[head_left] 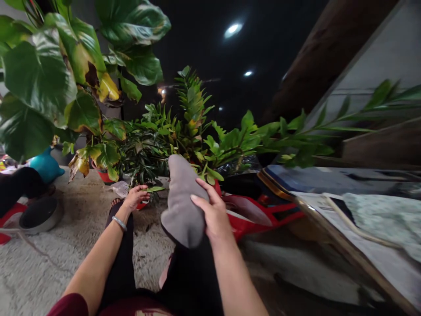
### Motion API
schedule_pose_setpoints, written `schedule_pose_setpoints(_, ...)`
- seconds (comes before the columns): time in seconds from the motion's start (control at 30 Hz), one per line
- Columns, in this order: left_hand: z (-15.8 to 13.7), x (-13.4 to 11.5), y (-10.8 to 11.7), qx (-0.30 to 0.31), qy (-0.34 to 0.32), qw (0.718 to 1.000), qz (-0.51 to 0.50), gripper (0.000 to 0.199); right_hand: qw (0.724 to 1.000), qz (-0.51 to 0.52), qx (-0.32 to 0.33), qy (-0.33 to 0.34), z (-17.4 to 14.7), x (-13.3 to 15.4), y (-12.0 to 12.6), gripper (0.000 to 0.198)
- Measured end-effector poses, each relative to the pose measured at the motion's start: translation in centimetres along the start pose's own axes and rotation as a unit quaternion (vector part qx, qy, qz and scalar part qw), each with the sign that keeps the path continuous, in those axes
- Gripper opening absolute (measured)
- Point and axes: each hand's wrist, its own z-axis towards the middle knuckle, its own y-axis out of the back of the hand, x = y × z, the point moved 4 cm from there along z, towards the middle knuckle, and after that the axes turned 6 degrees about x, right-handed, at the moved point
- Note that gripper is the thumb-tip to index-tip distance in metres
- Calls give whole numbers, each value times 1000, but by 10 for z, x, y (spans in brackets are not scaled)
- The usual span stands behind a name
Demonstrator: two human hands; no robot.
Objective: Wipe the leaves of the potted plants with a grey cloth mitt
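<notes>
My right hand (213, 213) grips a soft grey mitten-shaped cloth piece (184, 202) by its right side, thumb across the front. The cloth hangs above my lap and is lobed, with a rounded top. My left hand (136, 196), with a bangle on its wrist, is closed at the end of a long green leaf (154, 189), fingers pinched together. The leaf points right, toward the cloth, without touching it. Behind both hands stand leafy potted plants (148, 140). The lower part of the plant by my left hand is partly hidden.
A large-leaved plant (36, 79) with yellowed leaves leans in from the left. A grey bowl (41, 215) and a teal object (48, 166) are at the left. On the right are a red bag (250, 215) and a table (312, 215) bearing patterned cloth (384, 217).
</notes>
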Motion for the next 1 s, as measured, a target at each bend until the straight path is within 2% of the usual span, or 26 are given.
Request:
schedule_pose_setpoints(0.1, -2, -1, -1, 3, -2, 1000, 0, 41, 999, -23, 4, -43, 5, -26, -31, 67)
schedule_pose_setpoints(0.2, 0, -2, -1, 9, -9, 1000, 0, 41, 994, -65, 57, -71, -20, -33, -41, 54)
schedule_pose_setpoints(0.3, 2, -3, -1, 18, -2, 1000, 3, 43, 994, -74, 83, -13, -35, -8, -37, 50)
schedule_pose_setpoints(0.37, 2, -4, -1, 16, 1, 1000, 4, 44, 993, -80, 63, 57, -27, 13, -35, 52)
schedule_pose_setpoints(0.43, 2, -4, -1, 10, 1, 1000, 6, 45, 990, -89, 31, 102, -9, 22, -38, 54)
schedule_pose_setpoints(0.47, 2, -5, -1, 6, -1, 1000, 7, 45, 991, -90, 20, 98, 1, 19, -40, 55)
schedule_pose_setpoints(0.53, 2, -6, -1, -2, -2, 1000, 9, 46, 995, -84, 19, 43, 12, 1, -46, 54)
schedule_pose_setpoints(0.63, 0, -8, -2, -1, 0, 1000, 10, 45, 994, -84, 52, -35, -3, -24, -52, 50)
schedule_pose_setpoints(0.7, -2, -10, -4, 3, 4, 1000, 11, 44, 992, -88, 82, -30, -24, -23, -53, 49)
schedule_pose_setpoints(0.77, -4, -13, -5, 1, -2, 1000, 8, 43, 991, -88, 99, 13, -35, -7, -52, 50)
schedule_pose_setpoints(0.83, -6, -15, -4, -4, -10, 1000, 7, 42, 989, -92, 86, 82, -29, 14, -52, 50)
schedule_pose_setpoints(0.9, -6, -15, -2, -7, -13, 1000, 8, 42, 984, -109, 55, 130, -9, 24, -53, 51)
schedule_pose_setpoints(0.93, -5, -15, -1, -7, -14, 1000, 6, 43, 984, -119, 40, 130, 2, 23, -54, 51)
schedule_pose_setpoints(1.0, -1, -15, 2, -6, -20, 1000, -3, 42, 987, -131, 26, 86, 18, 9, -54, 51)
